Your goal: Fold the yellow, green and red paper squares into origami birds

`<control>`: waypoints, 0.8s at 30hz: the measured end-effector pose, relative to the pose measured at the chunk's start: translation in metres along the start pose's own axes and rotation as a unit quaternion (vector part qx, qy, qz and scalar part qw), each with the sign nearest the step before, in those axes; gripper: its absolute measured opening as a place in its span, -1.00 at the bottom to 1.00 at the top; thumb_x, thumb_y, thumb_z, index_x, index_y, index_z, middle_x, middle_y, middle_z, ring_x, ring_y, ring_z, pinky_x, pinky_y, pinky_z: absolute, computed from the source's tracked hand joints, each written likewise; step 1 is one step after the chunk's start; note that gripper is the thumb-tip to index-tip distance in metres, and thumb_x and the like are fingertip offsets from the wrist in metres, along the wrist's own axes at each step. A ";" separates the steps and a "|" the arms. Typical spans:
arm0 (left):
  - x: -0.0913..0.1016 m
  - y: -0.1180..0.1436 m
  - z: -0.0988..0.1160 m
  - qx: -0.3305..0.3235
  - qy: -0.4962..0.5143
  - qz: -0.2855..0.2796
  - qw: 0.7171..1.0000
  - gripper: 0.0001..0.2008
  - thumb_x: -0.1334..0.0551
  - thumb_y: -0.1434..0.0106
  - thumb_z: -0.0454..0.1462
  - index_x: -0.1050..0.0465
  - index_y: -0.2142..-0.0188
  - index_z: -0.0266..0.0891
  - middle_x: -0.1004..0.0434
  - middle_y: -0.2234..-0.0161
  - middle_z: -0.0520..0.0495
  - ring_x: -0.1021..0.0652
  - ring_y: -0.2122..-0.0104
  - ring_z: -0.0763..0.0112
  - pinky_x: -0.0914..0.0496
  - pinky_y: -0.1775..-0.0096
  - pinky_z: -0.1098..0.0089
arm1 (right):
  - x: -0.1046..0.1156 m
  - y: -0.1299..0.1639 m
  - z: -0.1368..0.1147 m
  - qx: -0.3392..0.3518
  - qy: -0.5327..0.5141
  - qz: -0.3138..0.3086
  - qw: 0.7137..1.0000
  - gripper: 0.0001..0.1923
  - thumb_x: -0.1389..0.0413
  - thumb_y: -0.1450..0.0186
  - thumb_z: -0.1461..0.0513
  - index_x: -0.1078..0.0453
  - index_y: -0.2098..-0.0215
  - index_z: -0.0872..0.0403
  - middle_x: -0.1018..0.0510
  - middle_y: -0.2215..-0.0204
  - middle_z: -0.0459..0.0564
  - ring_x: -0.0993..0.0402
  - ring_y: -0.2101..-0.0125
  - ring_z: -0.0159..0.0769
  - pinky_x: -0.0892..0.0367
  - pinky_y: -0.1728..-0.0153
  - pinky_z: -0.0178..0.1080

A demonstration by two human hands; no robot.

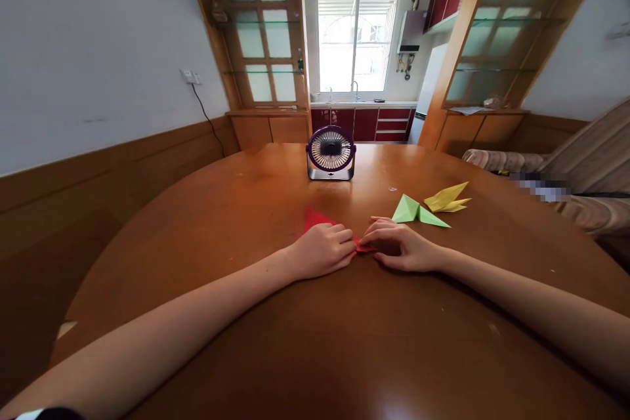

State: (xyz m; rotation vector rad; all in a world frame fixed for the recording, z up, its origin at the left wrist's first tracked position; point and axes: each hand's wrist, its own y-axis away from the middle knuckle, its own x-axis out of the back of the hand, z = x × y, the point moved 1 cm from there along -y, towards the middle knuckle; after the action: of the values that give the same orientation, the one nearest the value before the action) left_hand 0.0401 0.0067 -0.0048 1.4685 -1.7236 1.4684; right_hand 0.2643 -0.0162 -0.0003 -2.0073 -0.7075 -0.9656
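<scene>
A piece of folded red paper [316, 218] lies flat on the table, mostly covered by my hands. My left hand [325, 249] is closed over it, fingers bent and pressing it down, its lower edge hidden. From the right, my right hand [401, 246] reaches the paper's right corner with its fingertips. Its fingers are curved and the thumb stands apart from them, so this hand is open. Just beyond my right hand lies a folded green paper shape [407, 209], with a folded yellow paper shape [445, 200] behind it to the right.
A small purple fan [331, 149] on a silver stand faces me from the back of the round-edged wooden table [315, 348]. A tiny clear scrap [392, 189] lies right of it. Beyond are wooden cabinets [273, 131] and a kitchen window [357, 46]. A draped seat [590, 170] stands at right.
</scene>
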 end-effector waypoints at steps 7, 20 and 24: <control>0.001 -0.003 0.001 0.078 0.073 -0.012 0.994 -0.76 -0.10 -0.36 -0.22 -0.44 0.36 -0.28 -0.46 0.39 -0.06 -0.43 0.40 0.40 -0.29 0.36 0.41 | -0.001 0.001 0.003 -0.045 0.024 0.014 0.999 -0.80 -0.11 -0.32 0.17 -0.44 0.14 0.07 -0.51 0.30 0.00 -0.39 0.25 -0.24 -0.29 0.08 -0.06; -0.012 -0.009 -0.002 0.326 0.344 -0.021 0.880 -0.89 -0.29 -0.20 -0.27 -0.45 0.41 -0.26 -0.48 0.40 0.01 -0.46 0.38 0.42 -0.33 0.34 0.43 | -0.005 0.002 0.006 -0.092 0.038 0.056 0.993 -0.88 -0.11 -0.33 0.18 -0.38 0.23 0.09 -0.52 0.34 -0.01 -0.41 0.32 -0.27 -0.30 0.21 -0.18; -0.016 -0.010 -0.003 0.359 0.396 -0.017 0.845 -0.92 -0.29 -0.17 -0.31 -0.41 0.35 -0.26 -0.44 0.45 0.06 -0.43 0.46 0.47 -0.29 0.41 0.46 | -0.005 0.002 0.006 -0.091 0.046 0.046 0.994 -0.91 -0.07 -0.34 0.22 -0.35 0.27 0.10 -0.50 0.35 0.00 -0.38 0.32 -0.26 -0.28 0.22 -0.17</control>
State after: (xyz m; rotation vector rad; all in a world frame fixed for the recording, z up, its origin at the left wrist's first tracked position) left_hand 0.0538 0.0174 -0.0130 0.8936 -0.6526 2.3917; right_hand 0.2651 -0.0130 -0.0072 -2.1171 -0.4865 -1.0929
